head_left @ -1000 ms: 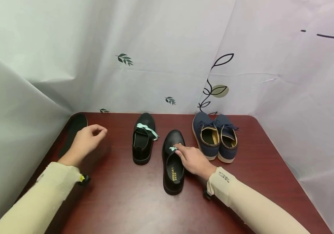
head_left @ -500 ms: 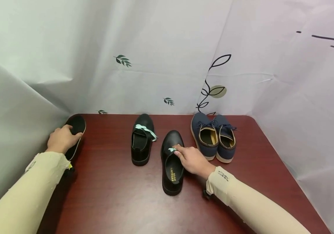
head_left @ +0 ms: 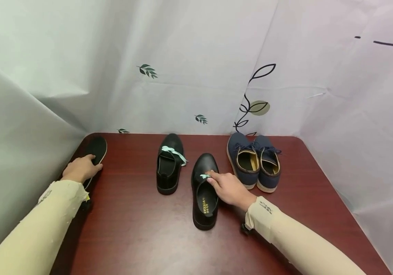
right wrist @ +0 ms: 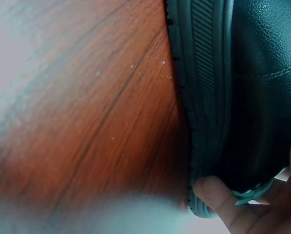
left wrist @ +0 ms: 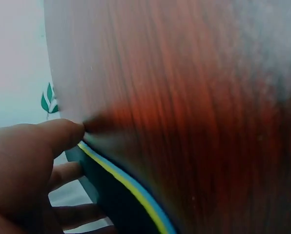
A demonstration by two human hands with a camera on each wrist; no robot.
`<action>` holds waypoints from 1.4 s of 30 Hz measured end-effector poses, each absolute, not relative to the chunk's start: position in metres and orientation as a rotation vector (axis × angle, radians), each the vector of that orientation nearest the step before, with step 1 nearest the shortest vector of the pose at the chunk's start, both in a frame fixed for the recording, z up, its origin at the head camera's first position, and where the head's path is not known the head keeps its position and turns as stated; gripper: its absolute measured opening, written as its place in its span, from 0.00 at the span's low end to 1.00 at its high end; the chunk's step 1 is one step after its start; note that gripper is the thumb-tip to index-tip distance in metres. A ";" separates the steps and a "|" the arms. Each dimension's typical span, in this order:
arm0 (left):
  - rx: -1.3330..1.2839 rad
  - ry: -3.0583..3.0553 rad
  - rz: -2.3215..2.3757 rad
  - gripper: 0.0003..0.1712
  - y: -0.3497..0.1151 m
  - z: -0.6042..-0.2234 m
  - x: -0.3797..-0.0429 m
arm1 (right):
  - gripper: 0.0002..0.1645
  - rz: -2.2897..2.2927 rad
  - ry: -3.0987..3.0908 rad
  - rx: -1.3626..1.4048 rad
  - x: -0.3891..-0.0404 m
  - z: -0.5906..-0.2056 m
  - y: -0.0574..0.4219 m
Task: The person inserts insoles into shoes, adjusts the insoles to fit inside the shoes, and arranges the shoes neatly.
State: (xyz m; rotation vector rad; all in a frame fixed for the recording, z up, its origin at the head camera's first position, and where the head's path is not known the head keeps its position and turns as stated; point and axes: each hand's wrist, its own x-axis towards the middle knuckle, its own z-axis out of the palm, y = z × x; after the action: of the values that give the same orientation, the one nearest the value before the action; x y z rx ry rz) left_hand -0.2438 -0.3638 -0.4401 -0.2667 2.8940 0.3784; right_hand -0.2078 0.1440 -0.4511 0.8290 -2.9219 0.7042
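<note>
At the table's left edge, my left hand [head_left: 82, 168] grips a dark insole [head_left: 97, 148] by its sides, the thumb on the right edge. The left wrist view shows the insole's pale rim [left wrist: 128, 183] running past the thumb [left wrist: 62, 134], several fingers across the dark face. Mid-table, my right hand [head_left: 228, 187] pinches a black leather shoe [head_left: 203, 162] at its mint-green lace bow, the heel toward me. In the right wrist view the shoe's ridged sole [right wrist: 204, 63] shows, with one fingertip against its side. Gold lettering is visible inside this shoe.
A second black shoe [head_left: 171, 183] with a loose mint lace stands just left of the held one. To the right is a pair of navy lace-up shoes [head_left: 246, 176]. The reddish-brown table [head_left: 141, 233] meets pale cloth walls [head_left: 169, 46] behind and at both sides.
The left hand, empty a second ago, has reached left and taken hold of the insole, which has shifted slightly right. The right hand and the shoe have stayed in place.
</note>
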 end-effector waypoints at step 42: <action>-0.098 2.965 0.303 0.29 -0.334 -0.424 -0.238 | 0.20 0.702 -2.944 0.788 -0.206 -0.452 0.144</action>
State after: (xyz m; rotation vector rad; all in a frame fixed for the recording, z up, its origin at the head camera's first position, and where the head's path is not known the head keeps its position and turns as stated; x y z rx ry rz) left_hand -0.2375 -0.3341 -0.4236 -0.0978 2.9649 0.3032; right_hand -0.2062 0.1436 -0.4521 0.7884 -2.9441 0.7020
